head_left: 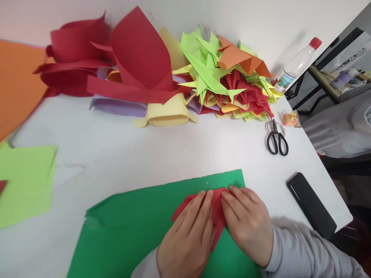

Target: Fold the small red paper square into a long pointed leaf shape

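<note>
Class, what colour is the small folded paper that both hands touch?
Red; the folded paper shows best in the head view.

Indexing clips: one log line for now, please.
left hand: on folded red paper | right hand: same paper | beneath: broad green paper sheet

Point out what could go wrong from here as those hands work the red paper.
The left hand and right hand cover much of the red paper, so a crease might set crooked unnoticed.

The right sleeve lies close to the black oblong object near the table edge; a wide elbow swing could nudge it off.

The bottle stands close to the folded paper pile; if knocked over, it might crush some pieces.
</note>
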### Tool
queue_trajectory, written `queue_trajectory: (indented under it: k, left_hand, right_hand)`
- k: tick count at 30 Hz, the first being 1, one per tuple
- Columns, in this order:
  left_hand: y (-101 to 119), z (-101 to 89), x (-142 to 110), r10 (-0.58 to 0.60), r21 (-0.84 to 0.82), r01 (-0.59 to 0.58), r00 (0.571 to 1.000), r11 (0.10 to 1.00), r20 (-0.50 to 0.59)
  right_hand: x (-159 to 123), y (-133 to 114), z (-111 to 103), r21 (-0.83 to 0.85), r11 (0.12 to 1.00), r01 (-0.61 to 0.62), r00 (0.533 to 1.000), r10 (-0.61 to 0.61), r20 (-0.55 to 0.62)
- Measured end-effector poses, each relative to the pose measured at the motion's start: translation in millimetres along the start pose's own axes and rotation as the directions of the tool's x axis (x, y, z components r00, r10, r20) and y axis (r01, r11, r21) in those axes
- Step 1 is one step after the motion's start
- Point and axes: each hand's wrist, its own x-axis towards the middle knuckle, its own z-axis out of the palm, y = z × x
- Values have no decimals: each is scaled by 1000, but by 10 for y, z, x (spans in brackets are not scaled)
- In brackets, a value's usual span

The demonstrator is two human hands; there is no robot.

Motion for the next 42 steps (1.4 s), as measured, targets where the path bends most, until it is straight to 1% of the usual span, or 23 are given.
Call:
queue_trajectory:
  k: [4,6,8,12,15,20,22,24,26,29,32,35,39,42]
  left_hand:
    - [22,5,12,-23,9,23,1000,1000,-3]
    - [32,12,15,-21,22,21,1000,1000,-4]
    - [40,21,16,-26,36,26,1000,999,-7]
    - [48,39,21,-22,35,22,1000,999,-4]
    - [50,48,9,-20,17,20,1000,1000,22]
    - [59,24,-55,-64,54,58,992,997,109]
    - [65,-2,-67,-85,89,77,993,993,82]
    - [72,-26,-62,-133,117,127,990,985,46]
    - [79,-38,-48,-163,119,159,986,980,21]
    - [87,-34,-33,-149,112,148,989,983,0]
    - [92,-31,-18,-120,131,120,993,984,-9]
    - [90,-51,27,-91,167,91,996,982,-7]
    - [70,-98,117,-24,199,28,999,980,-22]
    - [52,-121,150,-15,198,25,999,980,-50]
  right_hand:
    - [45,49,-6,35,999,-38,999,38,-5]
    - [61,79,-3,44,998,-33,999,35,-35]
    - [76,97,5,51,999,-9,999,11,-42]
    - [118,81,8,52,997,59,998,-61,29]
    - [149,50,-8,57,996,65,995,-69,75]
    - [153,56,-46,113,993,-41,988,23,155]
    - [149,82,-54,172,980,-100,985,73,158]
    - [149,108,-56,217,965,-145,984,118,132]
    - [148,120,-52,212,963,-167,984,149,98]
    - [137,115,-35,135,985,-110,992,100,81]
    - [124,109,-19,66,997,-29,994,21,109]
    - [129,117,-17,66,998,-21,992,12,128]
    - [142,95,-23,54,998,-11,992,4,127]
    - [136,50,-14,15,1000,-25,989,22,143]
